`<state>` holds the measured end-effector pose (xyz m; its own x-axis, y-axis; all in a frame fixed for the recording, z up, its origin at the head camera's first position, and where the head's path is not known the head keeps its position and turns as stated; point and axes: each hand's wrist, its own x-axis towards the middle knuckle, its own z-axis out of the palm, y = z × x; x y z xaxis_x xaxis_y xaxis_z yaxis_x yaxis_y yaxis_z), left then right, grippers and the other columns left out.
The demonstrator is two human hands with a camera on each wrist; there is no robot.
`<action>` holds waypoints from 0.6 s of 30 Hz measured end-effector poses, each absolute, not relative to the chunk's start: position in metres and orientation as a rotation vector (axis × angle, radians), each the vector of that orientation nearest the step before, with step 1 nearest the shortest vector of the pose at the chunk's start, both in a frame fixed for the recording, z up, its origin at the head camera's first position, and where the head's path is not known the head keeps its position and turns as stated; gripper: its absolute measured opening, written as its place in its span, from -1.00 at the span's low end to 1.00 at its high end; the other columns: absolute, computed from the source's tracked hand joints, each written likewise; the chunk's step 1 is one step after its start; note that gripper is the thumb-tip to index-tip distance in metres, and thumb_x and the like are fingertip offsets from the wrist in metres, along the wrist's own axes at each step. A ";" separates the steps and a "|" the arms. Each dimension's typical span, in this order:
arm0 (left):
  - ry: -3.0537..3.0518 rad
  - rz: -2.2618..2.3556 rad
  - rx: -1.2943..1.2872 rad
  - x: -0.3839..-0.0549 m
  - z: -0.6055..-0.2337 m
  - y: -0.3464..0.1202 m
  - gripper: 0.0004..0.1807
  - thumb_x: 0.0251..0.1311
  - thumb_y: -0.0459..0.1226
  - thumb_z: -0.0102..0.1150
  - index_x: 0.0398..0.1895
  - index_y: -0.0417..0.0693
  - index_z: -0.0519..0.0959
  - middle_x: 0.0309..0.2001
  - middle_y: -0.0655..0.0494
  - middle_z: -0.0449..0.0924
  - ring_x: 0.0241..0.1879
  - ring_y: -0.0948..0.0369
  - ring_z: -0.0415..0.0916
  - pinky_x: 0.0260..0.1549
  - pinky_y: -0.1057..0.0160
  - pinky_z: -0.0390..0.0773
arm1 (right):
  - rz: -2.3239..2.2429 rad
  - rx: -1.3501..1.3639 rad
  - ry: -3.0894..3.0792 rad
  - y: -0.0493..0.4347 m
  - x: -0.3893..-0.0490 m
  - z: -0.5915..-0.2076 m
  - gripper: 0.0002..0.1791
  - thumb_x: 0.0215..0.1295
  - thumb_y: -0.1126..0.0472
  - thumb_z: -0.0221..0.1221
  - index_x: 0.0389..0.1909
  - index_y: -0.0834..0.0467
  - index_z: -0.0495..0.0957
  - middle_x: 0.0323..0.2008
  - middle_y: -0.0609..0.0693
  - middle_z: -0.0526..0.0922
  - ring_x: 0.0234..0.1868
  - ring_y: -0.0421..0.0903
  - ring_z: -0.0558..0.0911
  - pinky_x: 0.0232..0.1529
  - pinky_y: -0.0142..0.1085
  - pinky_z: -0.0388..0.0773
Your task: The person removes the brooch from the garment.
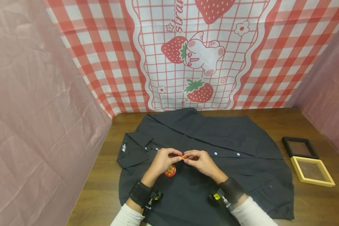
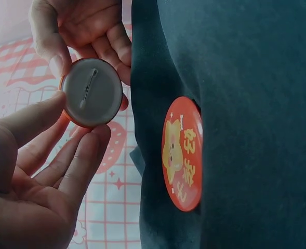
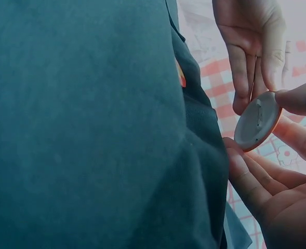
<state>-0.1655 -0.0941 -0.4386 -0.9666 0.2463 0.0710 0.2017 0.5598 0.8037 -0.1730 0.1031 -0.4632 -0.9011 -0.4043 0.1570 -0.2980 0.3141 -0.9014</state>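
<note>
Nearest: wrist straps (image 1: 140,192) on both arms. Next, red badge (image 1: 170,171) w/ yellow star print lies face up on dark shirt (image 1: 183,191), just beside L hand (image 1: 164,160). L thumb + fingertips curled in, pinching rim of held badge (image 2: 105,98); gap only approx. as wide as the badge. R hand (image 1: 201,160) same, thumb + fingertips on opp. side of rim.

Held badge is up off the shirt, between both hands. Round disc, so no long axis on its face; tilted on edge, back facing the person, front away. Pin (image 2: 89,87) gives the long axis: slants upper R to lower L in L wrist view. Can't tell if clasp is fastened.

Step in hand prob. = positioning badge to get at pin; next move likely calls for steady rim grip + one free fingertip at clasp.

Farther: shirt buttons (image 1: 216,153), yellow frame (image 1: 316,181), then black frame (image 1: 287,147) on table (image 1: 96,179) at R; checked cloth (image 1: 115,62) behind.
</note>
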 end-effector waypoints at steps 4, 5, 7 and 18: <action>2.722 1.423 0.444 -0.165 -0.440 -0.094 -0.81 0.11 -0.32 0.36 -0.18 -0.12 0.72 -0.17 -0.01 0.74 -0.13 0.13 0.70 -0.17 0.32 0.66 | -1.680 -0.631 2.411 0.104 -0.174 -0.464 -0.76 0.16 0.30 0.34 -0.17 0.32 0.68 -0.07 0.28 0.69 -0.18 0.02 0.73 -0.23 -0.51 0.60; 2.724 1.426 0.464 -0.165 -0.440 -0.094 -0.81 0.11 -0.33 0.36 -0.18 -0.13 0.72 -0.16 -0.02 0.73 -0.12 0.12 0.70 -0.17 0.33 0.66 | -1.684 -0.624 2.399 0.104 -0.174 -0.464 -0.76 0.15 0.30 0.35 -0.17 0.32 0.68 -0.07 0.28 0.69 -0.17 0.02 0.73 -0.22 -0.51 0.60; 2.721 1.443 0.493 -0.164 -0.441 -0.094 -0.81 0.10 -0.35 0.36 -0.18 -0.15 0.72 -0.16 -0.03 0.72 -0.12 0.10 0.70 -0.17 0.34 0.66 | -1.691 -0.611 2.378 0.104 -0.174 -0.464 -0.75 0.15 0.31 0.35 -0.16 0.33 0.68 -0.09 0.28 0.69 -0.18 0.00 0.72 -0.22 -0.51 0.60; 2.734 1.419 0.422 -0.163 -0.442 -0.093 -0.72 0.11 -0.28 0.38 -0.09 -0.12 0.69 -0.08 -0.03 0.70 -0.09 0.08 0.69 -0.16 0.27 0.67 | -1.748 -0.615 2.364 0.105 -0.174 -0.467 -0.77 0.10 0.32 0.38 -0.21 0.31 0.67 -0.06 0.27 0.67 -0.20 -0.12 0.67 -0.20 -0.48 0.60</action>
